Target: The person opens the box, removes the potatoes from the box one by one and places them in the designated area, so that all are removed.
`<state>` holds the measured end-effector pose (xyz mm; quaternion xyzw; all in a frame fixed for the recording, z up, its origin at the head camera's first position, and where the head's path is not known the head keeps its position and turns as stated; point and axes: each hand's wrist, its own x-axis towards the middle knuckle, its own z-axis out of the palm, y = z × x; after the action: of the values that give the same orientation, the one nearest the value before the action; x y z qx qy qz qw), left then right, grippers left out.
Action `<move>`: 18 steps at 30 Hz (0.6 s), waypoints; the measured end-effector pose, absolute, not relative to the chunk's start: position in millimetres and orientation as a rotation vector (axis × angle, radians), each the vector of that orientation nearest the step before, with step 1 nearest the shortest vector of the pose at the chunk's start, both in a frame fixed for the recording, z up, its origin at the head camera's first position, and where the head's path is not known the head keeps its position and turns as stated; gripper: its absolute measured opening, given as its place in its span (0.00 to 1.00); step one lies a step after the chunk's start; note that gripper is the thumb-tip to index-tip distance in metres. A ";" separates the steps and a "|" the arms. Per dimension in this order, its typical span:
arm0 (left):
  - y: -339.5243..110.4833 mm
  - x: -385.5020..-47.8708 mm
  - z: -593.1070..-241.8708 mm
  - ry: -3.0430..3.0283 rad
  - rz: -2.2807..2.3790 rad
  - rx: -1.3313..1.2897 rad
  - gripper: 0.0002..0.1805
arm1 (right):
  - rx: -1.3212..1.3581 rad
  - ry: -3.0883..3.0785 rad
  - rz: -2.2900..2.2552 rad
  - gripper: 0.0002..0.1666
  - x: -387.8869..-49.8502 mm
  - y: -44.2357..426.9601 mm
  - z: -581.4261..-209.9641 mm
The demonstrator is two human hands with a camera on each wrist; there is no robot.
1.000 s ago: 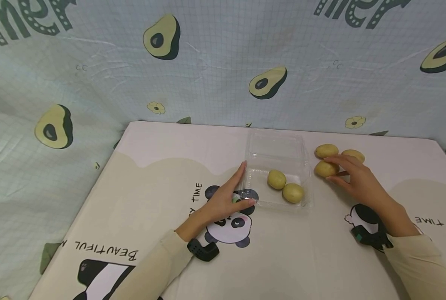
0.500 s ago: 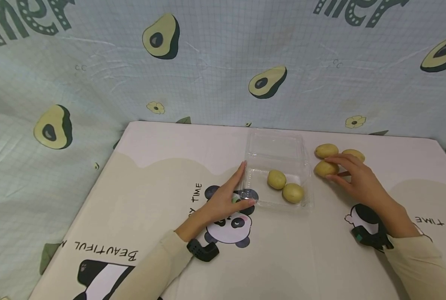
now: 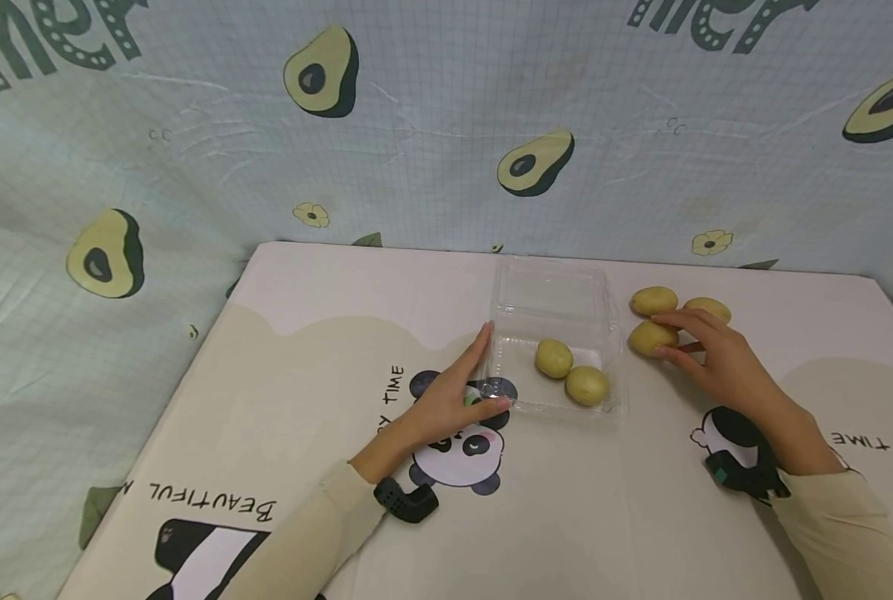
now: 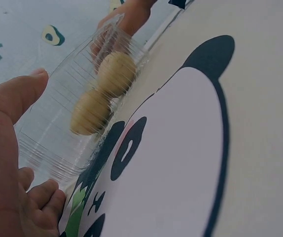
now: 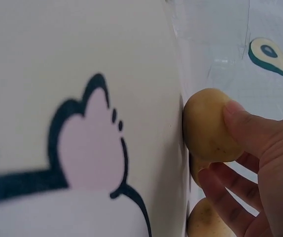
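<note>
A clear plastic clamshell container point(image 3: 511, 354) lies on the table, its lid point(image 3: 551, 287) folded back. Two potatoes, one nearer the middle point(image 3: 554, 358) and another to its right point(image 3: 587, 386), sit inside its base. My left hand point(image 3: 445, 410) rests against the container's left side, fingers extended and thumb at the near corner. To the right of the container, my right hand point(image 3: 727, 362) pinches a third potato point(image 5: 208, 123) between thumb and fingers; it appears to touch the table. Just behind it lie two more potatoes, one on the left point(image 3: 654, 301) and one partly behind my fingers point(image 3: 709, 309).
The table point(image 3: 566, 517) wears a cover printed with pandas and lettering. Behind it and at the left hangs a pale sheet point(image 3: 431, 100) with avocado prints. Each wrist carries a black device, such as the left one point(image 3: 406, 500).
Almost nothing differs. Both hands keep their places, and the right hand still holds the potato at the same spot. The head view shifts very slightly.
</note>
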<state>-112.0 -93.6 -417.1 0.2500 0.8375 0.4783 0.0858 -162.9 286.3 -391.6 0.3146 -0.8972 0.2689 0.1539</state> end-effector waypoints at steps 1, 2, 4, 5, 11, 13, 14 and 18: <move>-93.5 -112.0 -417.1 2.497 1.424 0.743 0.59 | 0.901 -2.573 0.772 0.35 -163.0 286.2 -391.4; -93.4 -112.0 -416.9 2.497 1.422 0.741 0.59 | 0.900 -2.574 0.772 0.35 -162.9 286.2 -391.2; -93.1 -111.8 -416.3 2.496 1.421 0.738 0.59 | 0.899 -2.575 0.776 0.35 -163.3 286.7 -391.5; -92.9 -111.8 -416.3 2.495 1.420 0.737 0.59 | 0.898 -2.576 0.778 0.35 -163.3 286.7 -391.3; -92.5 -112.2 -416.2 2.496 1.412 0.727 0.58 | 0.892 -2.586 0.784 0.35 -162.8 286.4 -390.4; -92.7 -112.3 -416.2 2.496 1.413 0.725 0.58 | 0.890 -2.588 0.787 0.35 -162.6 286.0 -390.1; -92.8 -112.3 -416.2 2.495 1.414 0.726 0.57 | 0.891 -2.588 0.787 0.35 -162.7 285.9 -390.0; -93.2 -112.4 -416.6 2.498 1.415 0.729 0.57 | 0.894 -2.593 0.789 0.35 -162.9 285.0 -389.1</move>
<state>-112.4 -93.2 -416.6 0.2453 0.8399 0.4757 0.0895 -162.9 285.0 -389.1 0.3101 -0.8991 0.2735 0.1433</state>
